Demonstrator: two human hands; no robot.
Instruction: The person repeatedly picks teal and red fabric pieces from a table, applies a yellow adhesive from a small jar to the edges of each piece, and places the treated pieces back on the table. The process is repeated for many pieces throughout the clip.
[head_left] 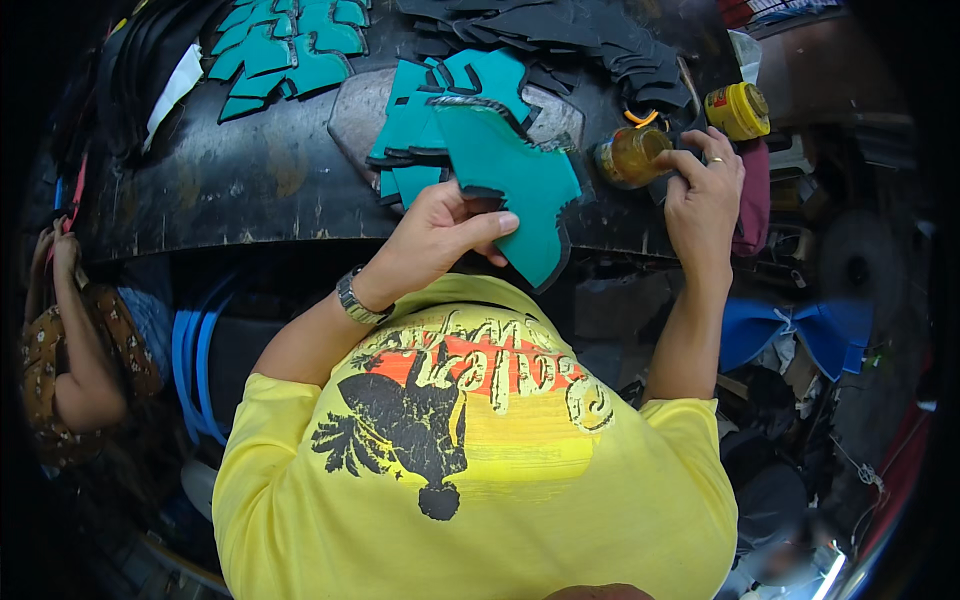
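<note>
My left hand (455, 228) grips a teal cut piece (515, 180) with a dark backing and curved, notched edges, thumb on top. The piece is held up over the near table edge. Under and behind it lie more teal pieces (412, 118), stacked on a grey slab (358, 118). At the right, my right hand (705, 195) is bent over the mouth of a glass jar (630, 158) with amber contents, thumb and forefinger close together at its rim. Whatever those fingers hold, if anything, is hidden.
A yellow tub (738, 110) stands beyond my right hand. Teal pieces (290, 50) lie at the far left and black pieces (560, 35) at the back of the dark table (260, 185). Another person's arm (85, 340) shows at the left, near blue curved bars (195, 360).
</note>
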